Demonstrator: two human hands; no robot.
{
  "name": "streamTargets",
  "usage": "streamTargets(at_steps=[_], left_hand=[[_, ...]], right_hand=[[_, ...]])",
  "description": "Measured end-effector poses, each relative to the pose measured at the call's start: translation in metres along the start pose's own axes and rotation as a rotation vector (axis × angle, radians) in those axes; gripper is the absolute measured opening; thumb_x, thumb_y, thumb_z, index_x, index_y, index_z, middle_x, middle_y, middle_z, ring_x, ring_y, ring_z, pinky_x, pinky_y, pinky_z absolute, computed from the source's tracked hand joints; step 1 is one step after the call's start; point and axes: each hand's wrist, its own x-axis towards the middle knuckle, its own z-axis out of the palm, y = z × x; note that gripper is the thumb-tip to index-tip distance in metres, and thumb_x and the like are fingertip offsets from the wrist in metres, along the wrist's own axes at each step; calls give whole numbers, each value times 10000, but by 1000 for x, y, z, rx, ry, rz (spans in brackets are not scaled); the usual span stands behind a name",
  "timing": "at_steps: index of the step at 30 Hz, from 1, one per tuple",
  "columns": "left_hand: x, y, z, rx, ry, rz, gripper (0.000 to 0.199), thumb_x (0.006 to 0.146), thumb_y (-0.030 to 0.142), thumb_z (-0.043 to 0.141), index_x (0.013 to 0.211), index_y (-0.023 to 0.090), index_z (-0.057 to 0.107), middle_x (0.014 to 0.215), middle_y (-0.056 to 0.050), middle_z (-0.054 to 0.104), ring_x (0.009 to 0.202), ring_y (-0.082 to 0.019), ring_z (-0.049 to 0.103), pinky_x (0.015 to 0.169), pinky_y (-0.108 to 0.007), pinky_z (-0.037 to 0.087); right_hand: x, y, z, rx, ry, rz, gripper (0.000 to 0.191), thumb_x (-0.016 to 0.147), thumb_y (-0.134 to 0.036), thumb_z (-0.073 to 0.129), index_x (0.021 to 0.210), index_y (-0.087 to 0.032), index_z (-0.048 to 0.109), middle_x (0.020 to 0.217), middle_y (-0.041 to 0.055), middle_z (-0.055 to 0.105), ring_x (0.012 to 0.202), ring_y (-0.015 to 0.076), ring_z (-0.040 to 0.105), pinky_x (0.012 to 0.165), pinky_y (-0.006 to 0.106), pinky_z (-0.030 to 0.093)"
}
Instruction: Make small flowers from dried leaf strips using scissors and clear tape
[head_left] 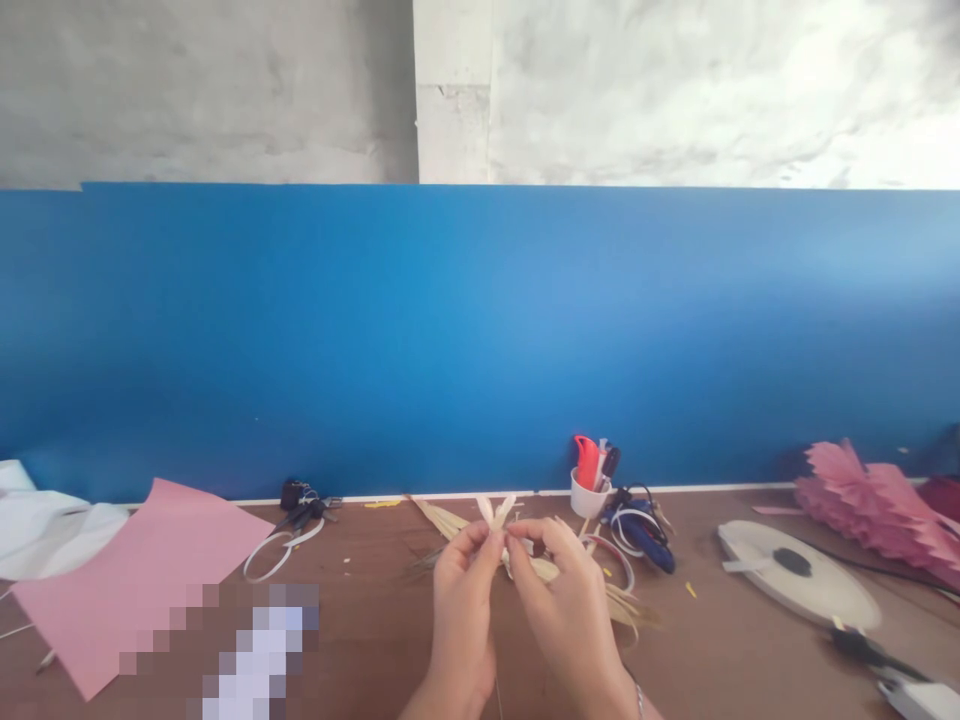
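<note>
Both hands are raised together over the brown table, at the lower middle of the head view. My left hand point(463, 610) pinches the base of a small pale piece point(496, 512) whose two petal-like tips point upward. Close beside it, my right hand point(559, 600) has its thumb and forefinger pressed together at the right side of that piece. Long dry straw-coloured strips point(436, 516) lie on the table behind and to the right of the hands, partly hidden by them.
A white cup point(589, 495) holds a red tool and pens, beside a dark blue object point(654, 542). Pink paper point(142, 580) and keys point(304, 512) lie left. An oval white object point(799, 575) and pleated pink paper point(874, 505) lie right. A blue panel point(480, 330) stands behind.
</note>
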Motion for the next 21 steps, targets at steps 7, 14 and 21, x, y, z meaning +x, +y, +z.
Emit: streamTargets(at_steps=[7,14,21], left_hand=[[-1,3,-1,24,-31,22,231,686,331,750,779,136,669,761,-44,635,753,-162,550,732,-267,424],[0,8,2,43,-109,119,204,735,340,705,718,138,685,698,-27,596,728,-160,532,710,-261,423],[-1,5,1,73,-72,184,224,723,363,714,697,140,701,714,-19,560,739,-153,509,708,-244,418]], right_hand=[[2,0,-3,-15,12,-27,142,807,-283,544,744,-220,654,750,43,682,719,223,609,660,326,471],[5,2,-2,229,-79,98,163,816,-326,566,879,-209,660,794,43,689,700,199,611,630,288,485],[6,2,-2,401,-124,211,195,787,-379,617,751,-188,595,687,14,614,646,171,546,597,270,435]])
